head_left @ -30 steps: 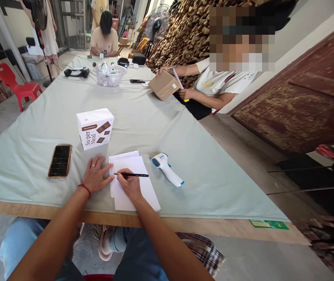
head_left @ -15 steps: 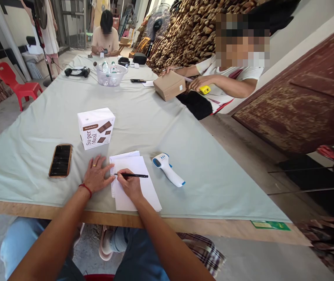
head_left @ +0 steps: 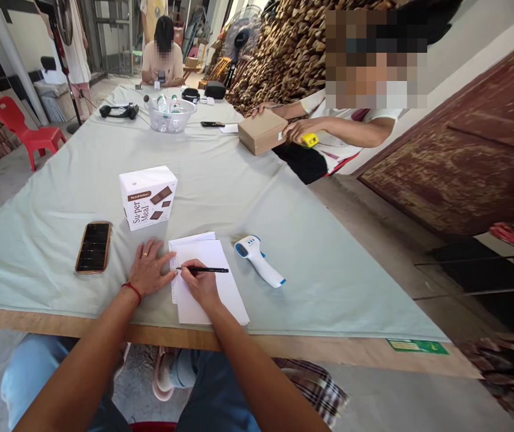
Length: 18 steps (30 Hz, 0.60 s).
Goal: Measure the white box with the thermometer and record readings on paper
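My right hand [head_left: 201, 285] grips a black pen [head_left: 205, 270], its tip on the left part of a white sheet of paper [head_left: 218, 300]. Flat on the table, my left hand [head_left: 151, 270] has its fingers spread, with thumb and index finger touching the paper's left edge. Another sheet lies partly under the top one. Behind the paper stands a white box [head_left: 147, 198] with "Su-per Meal" print. A phone [head_left: 93, 247] in a brown-edged case rests left of my left hand. Right of the paper lies a white and blue infrared thermometer [head_left: 260, 261].
A cloth-covered table [head_left: 328, 288] stretches away from me. Farther back are a clear plastic basin [head_left: 171, 120] with bottles and a black headset [head_left: 119, 111]. At right, a person holds a cardboard box [head_left: 262, 131] and a yellow tape measure [head_left: 309, 140]. Another person sits at the far end.
The person at right has shifted the cardboard box slightly and brought the tape measure a little left, closer to it. The far person's hands have moved. My hands look unchanged.
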Each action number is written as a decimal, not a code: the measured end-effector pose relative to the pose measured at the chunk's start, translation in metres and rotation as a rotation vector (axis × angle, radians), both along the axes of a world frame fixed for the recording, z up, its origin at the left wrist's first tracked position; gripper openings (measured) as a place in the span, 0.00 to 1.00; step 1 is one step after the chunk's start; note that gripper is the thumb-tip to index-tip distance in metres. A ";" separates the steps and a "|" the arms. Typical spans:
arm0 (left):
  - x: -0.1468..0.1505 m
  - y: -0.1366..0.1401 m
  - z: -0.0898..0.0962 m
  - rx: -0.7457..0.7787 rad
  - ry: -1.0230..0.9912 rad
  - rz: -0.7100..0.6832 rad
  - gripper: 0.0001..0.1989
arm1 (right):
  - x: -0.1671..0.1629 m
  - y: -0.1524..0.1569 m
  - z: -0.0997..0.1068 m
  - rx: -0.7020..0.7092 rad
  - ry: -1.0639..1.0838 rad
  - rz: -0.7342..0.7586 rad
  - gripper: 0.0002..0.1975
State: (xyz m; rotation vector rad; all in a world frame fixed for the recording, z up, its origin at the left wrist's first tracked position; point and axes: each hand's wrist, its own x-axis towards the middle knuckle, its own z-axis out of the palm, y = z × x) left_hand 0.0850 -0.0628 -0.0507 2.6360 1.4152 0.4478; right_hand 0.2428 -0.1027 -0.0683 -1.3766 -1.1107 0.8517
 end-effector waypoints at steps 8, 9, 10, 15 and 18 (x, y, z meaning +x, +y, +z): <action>0.000 0.000 0.001 -0.007 0.006 -0.002 0.25 | 0.001 0.000 -0.002 0.013 -0.009 -0.019 0.07; 0.000 0.000 0.001 -0.008 0.007 -0.004 0.25 | 0.001 0.001 -0.002 0.016 -0.013 -0.024 0.07; 0.000 0.000 0.001 -0.008 0.005 -0.005 0.25 | 0.001 0.001 -0.002 0.018 -0.017 -0.026 0.07; 0.000 0.000 -0.001 0.001 -0.016 -0.002 0.25 | 0.001 0.002 -0.003 0.027 -0.029 -0.015 0.07; 0.000 0.000 -0.001 0.006 -0.002 -0.003 0.25 | 0.001 0.001 -0.004 0.028 -0.026 -0.016 0.07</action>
